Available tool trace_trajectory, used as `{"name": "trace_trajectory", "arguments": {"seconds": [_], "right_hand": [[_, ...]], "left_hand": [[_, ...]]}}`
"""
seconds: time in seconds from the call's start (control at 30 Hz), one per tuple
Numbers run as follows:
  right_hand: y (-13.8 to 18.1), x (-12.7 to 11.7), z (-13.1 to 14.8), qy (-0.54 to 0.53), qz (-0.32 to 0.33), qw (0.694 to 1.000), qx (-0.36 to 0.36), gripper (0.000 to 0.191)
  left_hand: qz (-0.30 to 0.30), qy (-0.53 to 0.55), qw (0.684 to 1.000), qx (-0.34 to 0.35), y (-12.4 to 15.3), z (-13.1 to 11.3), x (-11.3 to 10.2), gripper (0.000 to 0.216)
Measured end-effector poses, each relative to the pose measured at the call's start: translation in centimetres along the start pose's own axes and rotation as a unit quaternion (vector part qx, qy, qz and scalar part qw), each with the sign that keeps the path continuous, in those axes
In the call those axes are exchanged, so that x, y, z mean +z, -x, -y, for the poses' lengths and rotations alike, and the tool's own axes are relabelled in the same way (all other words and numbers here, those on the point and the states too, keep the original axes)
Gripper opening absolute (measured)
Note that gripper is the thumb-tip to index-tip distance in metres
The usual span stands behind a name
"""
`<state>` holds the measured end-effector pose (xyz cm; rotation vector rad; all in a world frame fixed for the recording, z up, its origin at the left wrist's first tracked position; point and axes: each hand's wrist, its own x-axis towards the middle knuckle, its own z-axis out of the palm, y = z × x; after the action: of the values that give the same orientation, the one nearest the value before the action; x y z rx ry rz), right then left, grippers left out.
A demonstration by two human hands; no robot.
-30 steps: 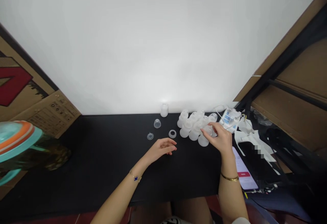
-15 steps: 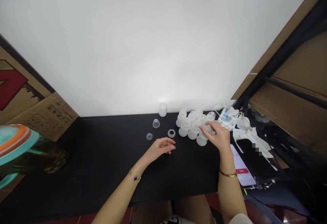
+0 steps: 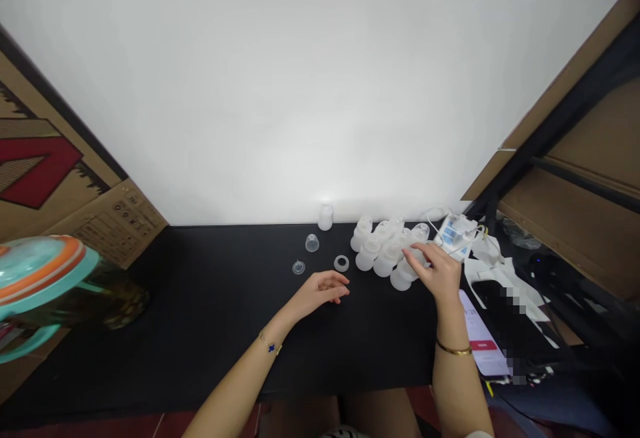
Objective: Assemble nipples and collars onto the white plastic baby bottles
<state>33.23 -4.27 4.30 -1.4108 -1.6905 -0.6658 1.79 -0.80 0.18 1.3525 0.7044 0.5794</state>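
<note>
A cluster of several small translucent white plastic bottles (image 3: 380,248) stands at the back right of the black table (image 3: 200,318). My right hand (image 3: 437,271) rests on the cluster's near right side, its fingers curled round one of the bottles (image 3: 411,257). My left hand (image 3: 320,291) lies on the table to the left of the cluster, fingers loosely curled, holding nothing. Just beyond the left hand lie a white ring (image 3: 341,263), a small clear cap (image 3: 299,267) and a clear cup-shaped cap (image 3: 312,243). One single bottle (image 3: 325,217) stands apart by the wall.
A white wall rises behind the table. Cardboard boxes (image 3: 75,185) lean at the left, with a teal and orange lidded jar (image 3: 45,285) in front. At the right lie a small white device with cables (image 3: 455,235), white paper pieces, a phone (image 3: 480,338) and a dark shelf frame.
Both hands stay almost where they were. The right hand's fingers have shifted slightly on the bottle at the cluster's edge; the view has swayed a little.
</note>
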Motion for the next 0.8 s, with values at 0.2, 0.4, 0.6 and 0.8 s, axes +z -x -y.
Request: {"name": "trace_trajectory", "arguments": {"seconds": [0.2,0.4,0.6,0.8], "right_hand": [[1.0,0.1,0.0,-0.029,-0.141,0.990,-0.016,0.012],[1.3,1.2,4.6,-0.123,-0.159,0.970,-0.140,0.012],[2.0,3.5,10.0,-0.189,-0.008,0.962,-0.196,0.011],[3.2,5.9,10.6,-0.151,0.210,0.961,-0.101,0.025]], "left_hand": [[-0.015,0.000,1.000,0.003,-0.1,-0.2,0.3,0.043],[-0.030,0.015,0.999,0.030,-0.4,0.4,0.3,0.042],[-0.118,-0.029,0.989,0.082,-0.5,0.2,-0.2,0.038],[-0.349,-0.305,0.877,0.123,0.3,-0.7,-2.3,0.019]]}}
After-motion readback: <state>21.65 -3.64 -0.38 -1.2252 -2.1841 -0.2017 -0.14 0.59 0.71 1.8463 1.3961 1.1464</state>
